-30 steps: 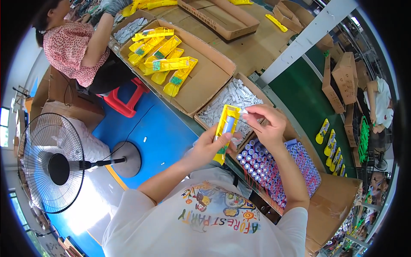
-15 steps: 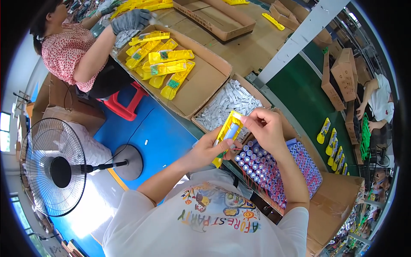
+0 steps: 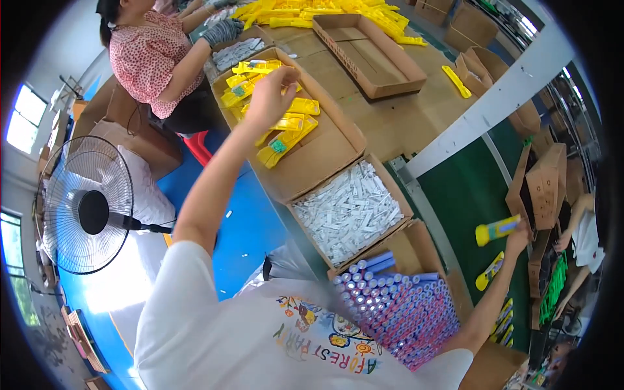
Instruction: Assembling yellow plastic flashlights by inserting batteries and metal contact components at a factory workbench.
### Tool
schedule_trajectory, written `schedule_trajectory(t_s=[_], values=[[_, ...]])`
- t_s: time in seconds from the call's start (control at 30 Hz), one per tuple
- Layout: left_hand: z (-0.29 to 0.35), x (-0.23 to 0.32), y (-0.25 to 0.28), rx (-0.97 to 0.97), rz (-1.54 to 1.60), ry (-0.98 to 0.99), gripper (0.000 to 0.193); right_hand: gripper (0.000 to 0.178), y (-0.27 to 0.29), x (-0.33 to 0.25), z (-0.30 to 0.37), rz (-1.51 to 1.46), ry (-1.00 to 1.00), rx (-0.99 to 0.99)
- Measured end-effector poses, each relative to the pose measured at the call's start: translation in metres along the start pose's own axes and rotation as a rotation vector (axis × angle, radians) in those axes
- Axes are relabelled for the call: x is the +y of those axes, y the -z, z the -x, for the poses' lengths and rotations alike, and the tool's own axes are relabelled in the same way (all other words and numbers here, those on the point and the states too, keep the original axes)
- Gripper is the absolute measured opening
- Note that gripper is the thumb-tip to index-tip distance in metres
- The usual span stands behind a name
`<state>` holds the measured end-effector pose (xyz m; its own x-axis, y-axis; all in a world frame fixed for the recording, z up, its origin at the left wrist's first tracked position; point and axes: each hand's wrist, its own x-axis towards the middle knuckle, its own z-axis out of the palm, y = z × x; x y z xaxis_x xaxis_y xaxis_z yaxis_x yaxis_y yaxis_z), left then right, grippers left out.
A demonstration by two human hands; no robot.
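My left hand (image 3: 270, 97) reaches over a shallow cardboard carton (image 3: 328, 123), its thumb and fingers apart and apparently holding nothing. Beneath and around it lie several yellow plastic casings (image 3: 286, 144), some with small green circuit boards inside. Far out to the right, my right hand (image 3: 518, 239) grips one end of a yellow casing (image 3: 497, 229) with a blue cylindrical cell in it. That casing is over the green belt (image 3: 455, 153), where several similar yellow casings (image 3: 489, 272) lie in a row.
A carton of small white strips (image 3: 351, 211) stands between the casings and a box of purple-blue battery cells (image 3: 396, 312). A white metal post (image 3: 481, 97) rises by the belt. A co-worker's gloved hand (image 3: 223, 31) is at upper left. A fan (image 3: 91, 211) stands left.
Both hands have parted from in front of my chest. The right carried the filled casing out over the belt; the left let go of it and moved up to the carton of casings.
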<state>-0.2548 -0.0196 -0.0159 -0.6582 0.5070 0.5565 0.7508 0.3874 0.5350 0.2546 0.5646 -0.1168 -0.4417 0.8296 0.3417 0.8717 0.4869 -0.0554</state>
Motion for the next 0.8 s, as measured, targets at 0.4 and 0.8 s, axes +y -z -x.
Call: schedule_trajectory(t_s=[0.4,0.8], values=[[0.048,0.109,0.007,-0.854,0.991,0.44,0.043,0.04,0.138,-0.217,0.135,-1.141,0.296,-0.463],[0.207,0.223,0.002,-0.651,0.644,-0.921,0.043,0.024,0.166,-0.336,0.222,-1.876,-0.148,-0.595]])
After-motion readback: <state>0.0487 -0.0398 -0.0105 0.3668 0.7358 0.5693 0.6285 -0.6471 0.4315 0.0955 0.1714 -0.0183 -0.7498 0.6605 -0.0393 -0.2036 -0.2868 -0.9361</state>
